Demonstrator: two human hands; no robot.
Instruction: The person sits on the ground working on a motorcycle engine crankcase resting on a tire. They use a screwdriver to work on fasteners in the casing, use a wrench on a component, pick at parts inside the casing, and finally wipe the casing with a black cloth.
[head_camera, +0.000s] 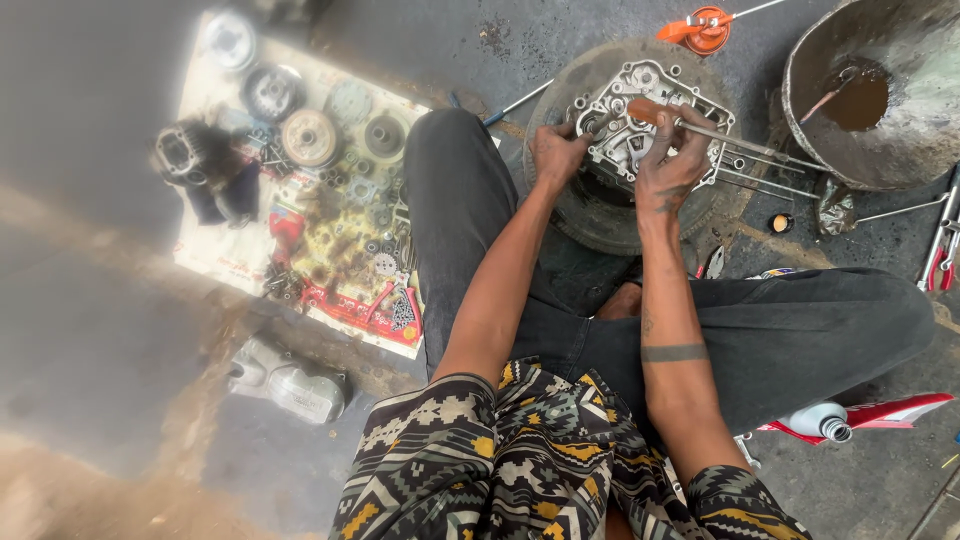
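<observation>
Fingers of my right hand (672, 165) are curled around a screwdriver with an orange handle (645, 110), its metal shaft running away to the right past my knuckles. My left hand (553, 152) sits just beside it, fingers bent and pressed down on the near-left edge of the engine crankcase (640, 125), gripping the casting rather than lying flat. Both hands are dark with grease.

Directly under them the grey aluminium crankcase lies open side up, showing its bores and ribs, and it rests on a worn tyre (600, 215) that rings it on every side. Long steel studs (760, 170) stick out from the case to the right of my right hand.

Further right, beyond the studs, stands a big dented metal basin (900, 130) with a puddle of brown oily liquid in it. Above my right hand, past the tyre, an orange oil can (706, 28) stands on the dark floor. A thin rod (515, 103) lies just left of the tyre, near my left knee.

Well to the left of my left hand a sheet of printed paper (215, 255) is spread on the ground, covered with gears, clutch plates, round drums and small parts; a black finned cylinder (185, 155) sits at its far-left edge. Nearer to me, left of my leg, lies a silver engine cover (290, 380). By my right thigh a white bottle (822, 420) lies on its side.
</observation>
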